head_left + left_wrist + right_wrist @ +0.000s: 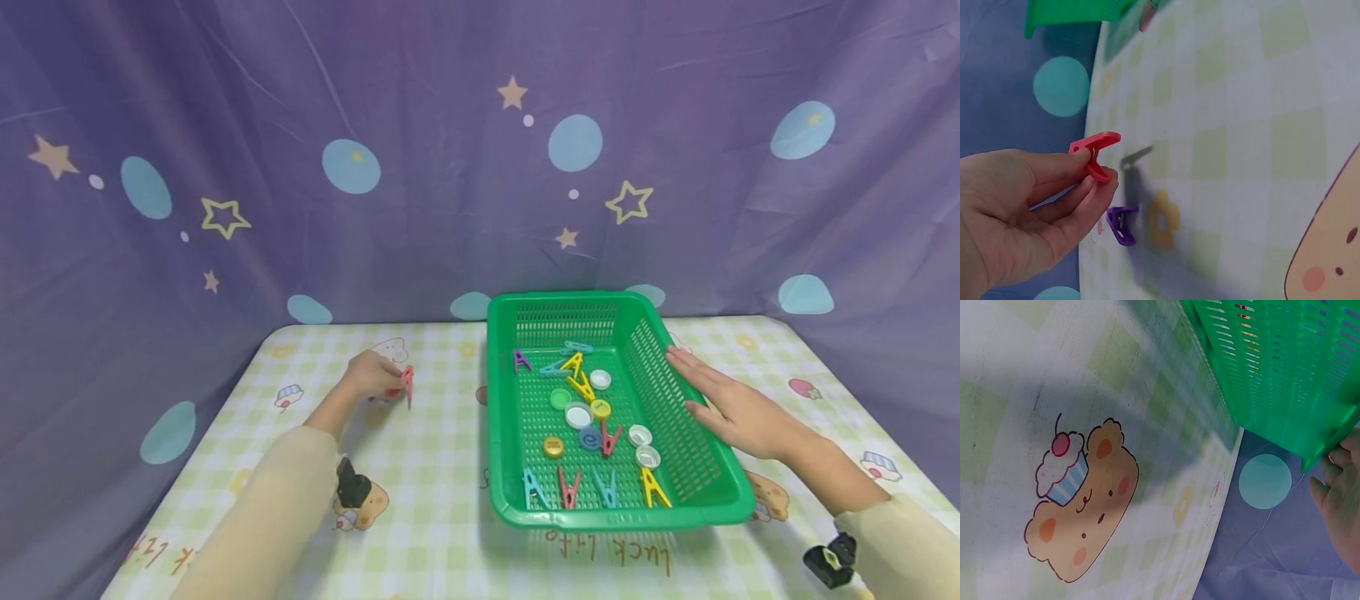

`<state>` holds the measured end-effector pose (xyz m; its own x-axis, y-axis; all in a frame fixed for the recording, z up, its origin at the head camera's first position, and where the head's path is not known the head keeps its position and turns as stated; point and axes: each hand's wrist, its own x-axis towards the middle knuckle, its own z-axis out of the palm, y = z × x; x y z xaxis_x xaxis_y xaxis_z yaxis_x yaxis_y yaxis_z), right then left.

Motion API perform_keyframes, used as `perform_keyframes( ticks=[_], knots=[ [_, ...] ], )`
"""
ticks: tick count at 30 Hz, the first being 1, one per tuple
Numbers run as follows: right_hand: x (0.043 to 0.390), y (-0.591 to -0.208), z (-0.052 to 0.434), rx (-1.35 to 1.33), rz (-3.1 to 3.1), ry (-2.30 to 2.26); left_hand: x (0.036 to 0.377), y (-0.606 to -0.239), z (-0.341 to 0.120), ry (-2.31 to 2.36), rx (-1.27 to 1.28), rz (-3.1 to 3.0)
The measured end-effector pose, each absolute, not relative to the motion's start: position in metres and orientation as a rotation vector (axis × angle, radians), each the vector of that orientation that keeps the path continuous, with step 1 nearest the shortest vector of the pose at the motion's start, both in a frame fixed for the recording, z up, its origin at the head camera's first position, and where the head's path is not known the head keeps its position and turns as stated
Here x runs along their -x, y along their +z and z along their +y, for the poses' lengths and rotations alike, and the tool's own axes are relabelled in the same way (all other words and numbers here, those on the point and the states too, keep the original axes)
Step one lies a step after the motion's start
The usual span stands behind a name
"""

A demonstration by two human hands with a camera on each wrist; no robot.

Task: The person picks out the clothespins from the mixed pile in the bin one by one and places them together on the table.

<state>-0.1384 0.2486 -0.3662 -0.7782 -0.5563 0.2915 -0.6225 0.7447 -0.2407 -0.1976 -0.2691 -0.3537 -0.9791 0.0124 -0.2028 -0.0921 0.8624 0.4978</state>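
Note:
My left hand pinches a red clothespin between thumb and fingers, left of the green basket. In the left wrist view that clothespin shows its two handle ends pointing away from the palm. A purple clothespin lies on the tablecloth just past the fingertips. With fingers extended, my right hand rests against the basket's right rim. Inside the basket lie clothespins in several colours, such as a purple one and a yellow one, among bottle caps like the blue one.
A checked tablecloth with printed cartoon figures covers the table. Behind it hangs a purple curtain with stars and ovals. The perforated basket wall rises beside my right hand.

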Motion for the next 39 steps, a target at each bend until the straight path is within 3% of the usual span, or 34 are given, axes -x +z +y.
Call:
perform_keyframes(
  ticks=[39],
  knots=[
    [0.139, -0.367, 0.250, -0.926, -2.775, 0.483, 0.204, -0.367, -0.252, 0.574, 0.194, 3.007]
  ],
)
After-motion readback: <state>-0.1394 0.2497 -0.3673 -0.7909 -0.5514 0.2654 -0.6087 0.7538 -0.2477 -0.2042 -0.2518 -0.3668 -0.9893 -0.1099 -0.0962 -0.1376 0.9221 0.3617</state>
